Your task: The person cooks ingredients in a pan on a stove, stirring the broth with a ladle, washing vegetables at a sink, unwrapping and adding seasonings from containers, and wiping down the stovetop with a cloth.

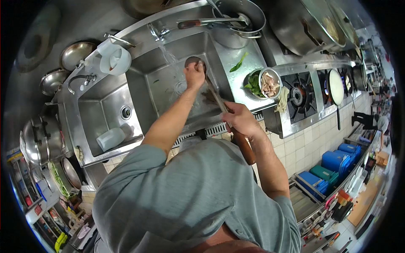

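Observation:
My right hand (241, 119) is closed round the handle of a long ladle (218, 99), whose brown wooden end (244, 147) points back toward my body. Over the large sink (147, 99), my left hand (194, 75) is at the ladle's metal bowl, its fingers bent against it. What the left fingers hold, if anything besides the bowl, is hidden. Water runs from the tap (158, 32) into this sink, left of the bowl.
A smaller sink (90, 111) with a white container (111, 139) lies left. To the right are a bowl of food (270, 83), a green leaf (238, 62), a pot (257, 17) and stove burners (298, 96). Another person (366, 120) stands far right.

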### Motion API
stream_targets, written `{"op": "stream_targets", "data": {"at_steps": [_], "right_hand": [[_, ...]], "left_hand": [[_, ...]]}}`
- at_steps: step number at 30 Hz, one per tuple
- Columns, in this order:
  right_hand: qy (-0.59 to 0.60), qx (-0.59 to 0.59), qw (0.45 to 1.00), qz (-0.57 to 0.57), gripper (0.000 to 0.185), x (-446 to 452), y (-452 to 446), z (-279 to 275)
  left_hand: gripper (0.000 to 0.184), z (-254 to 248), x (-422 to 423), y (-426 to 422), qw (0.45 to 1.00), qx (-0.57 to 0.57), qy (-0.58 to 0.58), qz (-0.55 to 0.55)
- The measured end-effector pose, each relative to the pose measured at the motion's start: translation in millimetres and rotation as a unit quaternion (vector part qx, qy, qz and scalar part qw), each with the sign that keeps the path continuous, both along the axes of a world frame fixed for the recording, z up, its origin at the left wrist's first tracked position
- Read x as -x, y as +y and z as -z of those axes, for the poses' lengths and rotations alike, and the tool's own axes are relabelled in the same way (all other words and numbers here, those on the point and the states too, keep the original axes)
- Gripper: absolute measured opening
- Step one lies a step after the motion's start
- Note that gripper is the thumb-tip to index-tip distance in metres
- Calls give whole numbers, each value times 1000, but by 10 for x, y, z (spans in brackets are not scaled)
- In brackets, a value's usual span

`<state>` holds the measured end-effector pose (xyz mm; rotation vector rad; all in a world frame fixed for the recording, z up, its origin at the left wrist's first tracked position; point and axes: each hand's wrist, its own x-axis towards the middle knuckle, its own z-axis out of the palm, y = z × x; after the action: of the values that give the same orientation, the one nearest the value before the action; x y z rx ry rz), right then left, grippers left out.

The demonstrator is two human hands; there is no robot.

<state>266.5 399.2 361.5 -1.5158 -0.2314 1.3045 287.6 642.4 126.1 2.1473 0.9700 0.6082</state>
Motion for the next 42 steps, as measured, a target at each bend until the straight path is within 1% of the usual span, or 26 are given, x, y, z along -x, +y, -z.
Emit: {"op": "stream_targets", "data": {"at_steps": [2, 3, 4, 6, 7, 10, 11, 12, 13, 15, 16, 17, 18, 19, 20, 21, 22, 23, 24, 25, 28, 32, 34, 36, 40, 42], "right_hand": [[-175, 65, 978, -98, 27, 30, 134, -183], [-305, 62, 939, -146, 26, 30, 153, -104], [-305, 62, 938, -155, 26, 56, 159, -65], [-470, 89, 856, -194, 30, 135, 225, -229], [-441, 107, 870, -191, 36, 186, 258, -382], [-495, 102, 849, -156, 40, 240, 182, -320], [-472, 69, 867, -147, 31, 186, 161, -414], [-438, 82, 882, -154, 34, 76, 120, -419], [-281, 59, 955, -75, 30, 39, 37, -443], [-10, -38, 996, 81, 24, -61, -148, -404], [98, -100, 978, 154, 22, -103, -309, -343], [178, -152, 960, 151, 21, -143, -506, -342], [232, -237, 936, 119, 25, -193, -772, 13], [218, -226, 938, 147, 26, -125, -873, -129], [205, -214, 939, 177, 27, -36, -985, -260], [222, -243, 917, 226, 28, 51, -1154, -217], [211, -251, 912, 248, 28, 86, -1351, -261], [239, -291, 885, 273, 29, 127, -1590, -318], [265, -332, 857, 291, 29, 140, -1830, -364], [268, -372, 836, 301, 26, 126, -2097, -351], [142, -356, 860, 337, 17, -112, -2914, -476], [-37, -218, 878, 425, 20, -901, -3872, -676], [-155, -57, 882, 442, 17, -1465, -4292, -645], [-254, 18, 846, 469, 12, -2146, -4693, -243], [-307, 127, 829, 450, 15, -2957, -5253, 200], [-412, 260, 782, 389, 25, -3157, -5413, 245]], "left_hand": [[31, 148, -137, -24, 968, 206, -117, -88], [22, 91, -192, -46, 908, 352, -205, -96], [22, 54, -244, -108, 907, 352, -208, -104], [17, 163, -449, -160, 756, 434, -476, -119], [15, 198, -537, -151, 730, 459, -494, -110], [16, 228, -735, -101, 759, 460, -443, -126], [23, -128, -674, -147, 848, 373, -359, -115], [29, -130, -703, -51, 934, 257, -237, -77], [34, -96, -722, 53, 985, 124, -111, -37], [43, -673, -420, 91, 978, -144, -62, 138], [42, -1078, -208, 165, 980, -107, -38, 165], [41, -1419, -36, 270, 979, -72, -14, 192], [37, -1542, 81, 404, 988, 3, -66, 136], [33, -1175, 124, 815, 991, 54, -75, 97], [31, -1294, 271, 914, 960, 264, -92, 23], [25, -954, 351, 1236, 899, 403, -169, -12], [19, -481, 395, 1605, 861, 463, -209, -37], [18, -127, 446, 1847, 852, 457, -251, -55], [20, 81, 473, 2004, 800, 512, -305, -69], [13, 191, 444, 2067, 849, 466, -236, -84], [10, -156, 396, 1635, 835, 484, -262, -33], [16, 55, 296, 1691, 876, 438, -196, -50], [18, 85, 248, 1660, 840, 474, -239, -113], [21, 77, 241, 1611, 829, 468, -290, -99], [26, -154, 234, 1539, 805, 487, -302, -155], [21, -248, 245, 1504, 778, 485, -344, -205]]}}
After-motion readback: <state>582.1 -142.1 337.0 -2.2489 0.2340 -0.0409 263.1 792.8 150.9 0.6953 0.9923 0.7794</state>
